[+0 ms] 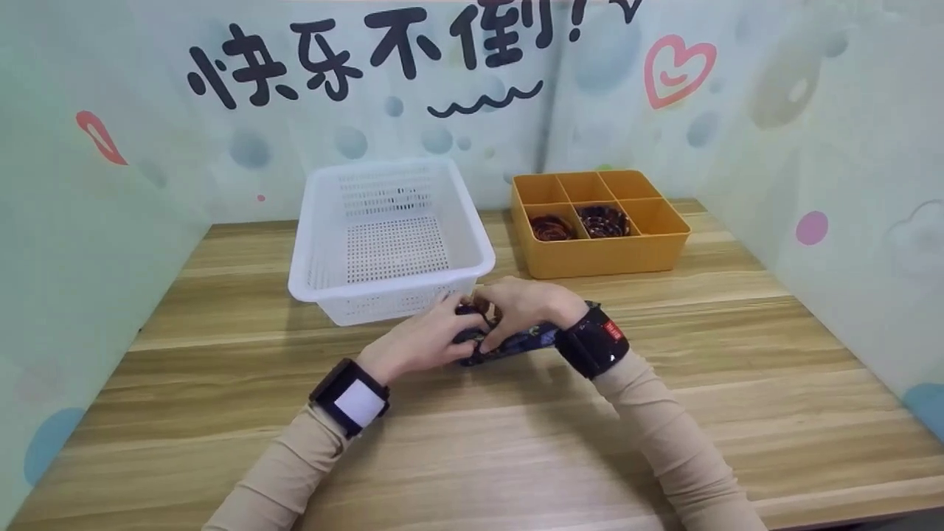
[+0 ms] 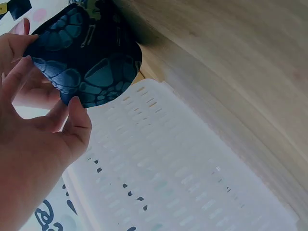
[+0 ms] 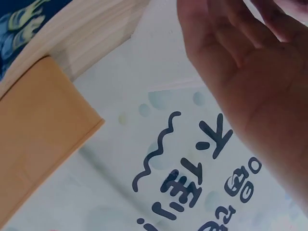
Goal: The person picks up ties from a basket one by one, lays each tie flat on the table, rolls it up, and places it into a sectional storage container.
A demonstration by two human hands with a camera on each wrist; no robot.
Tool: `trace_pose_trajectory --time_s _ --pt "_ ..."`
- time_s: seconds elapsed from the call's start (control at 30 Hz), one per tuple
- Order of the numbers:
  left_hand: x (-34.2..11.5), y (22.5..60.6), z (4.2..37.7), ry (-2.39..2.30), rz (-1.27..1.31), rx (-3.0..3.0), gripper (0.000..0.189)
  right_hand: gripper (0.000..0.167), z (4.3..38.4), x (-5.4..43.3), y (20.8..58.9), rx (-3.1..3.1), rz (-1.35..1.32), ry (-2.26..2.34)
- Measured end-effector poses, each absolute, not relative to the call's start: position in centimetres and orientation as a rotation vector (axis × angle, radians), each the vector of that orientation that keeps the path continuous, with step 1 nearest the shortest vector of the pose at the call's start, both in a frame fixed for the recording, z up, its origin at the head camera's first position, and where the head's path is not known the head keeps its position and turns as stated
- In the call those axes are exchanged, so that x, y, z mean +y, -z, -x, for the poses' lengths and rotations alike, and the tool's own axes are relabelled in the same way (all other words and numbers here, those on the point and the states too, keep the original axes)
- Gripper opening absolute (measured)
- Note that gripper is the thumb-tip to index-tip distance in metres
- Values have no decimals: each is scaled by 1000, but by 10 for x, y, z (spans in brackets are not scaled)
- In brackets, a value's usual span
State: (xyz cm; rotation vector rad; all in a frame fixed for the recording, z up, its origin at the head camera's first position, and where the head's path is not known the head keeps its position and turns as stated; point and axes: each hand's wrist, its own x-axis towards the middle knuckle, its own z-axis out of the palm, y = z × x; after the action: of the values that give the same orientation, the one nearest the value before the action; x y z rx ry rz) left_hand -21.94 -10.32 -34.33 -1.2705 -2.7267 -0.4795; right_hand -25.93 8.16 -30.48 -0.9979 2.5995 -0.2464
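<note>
A dark blue patterned strip of cloth (image 1: pixel 537 338) lies on the table in front of the white basket, beneath both hands. With thumb and fingers my left hand (image 1: pixel 424 339) pinches its left end. My right hand (image 1: pixel 525 301) grips the same end from the other side, its fingers bent down onto the cloth. In the left wrist view the cloth (image 2: pixel 98 62) shows teal, petal-like shapes and a rounded fold between the fingers. The right wrist view catches a corner of the cloth (image 3: pixel 19 29), while the right fingertips are cut off.
A white perforated basket (image 1: pixel 398 291) stands just behind the hands. Right of it is an orange divided box (image 1: pixel 605 258), with a reddish-brown coil (image 1: pixel 552 228) and a dark patterned coil (image 1: pixel 605 221) in two front compartments. Patterned walls (image 1: pixel 833 147) enclose the wooden table (image 1: pixel 472 457).
</note>
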Motion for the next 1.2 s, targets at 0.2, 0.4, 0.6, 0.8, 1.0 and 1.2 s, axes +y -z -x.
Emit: trace_pose_trajectory --time_s 0.2,0.4,0.6,0.8,1.0,1.2 --pt "-103 348 221 452 1264 -2683 31 53 260 80 306 2621 992 228" --pt "-103 350 222 587 1155 -2784 58 50 268 85 314 2640 925 189" --pt "-103 349 222 624 1162 -2769 44 51 272 91 316 2602 845 181" --pt "-107 342 221 567 1146 -2823 41 59 268 91 307 2595 942 288" --pt "-108 342 223 538 1172 -2791 43 55 265 89 304 2614 1010 262" --pt "-106 347 224 604 1160 -2818 59 55 270 90 309 2633 901 105"
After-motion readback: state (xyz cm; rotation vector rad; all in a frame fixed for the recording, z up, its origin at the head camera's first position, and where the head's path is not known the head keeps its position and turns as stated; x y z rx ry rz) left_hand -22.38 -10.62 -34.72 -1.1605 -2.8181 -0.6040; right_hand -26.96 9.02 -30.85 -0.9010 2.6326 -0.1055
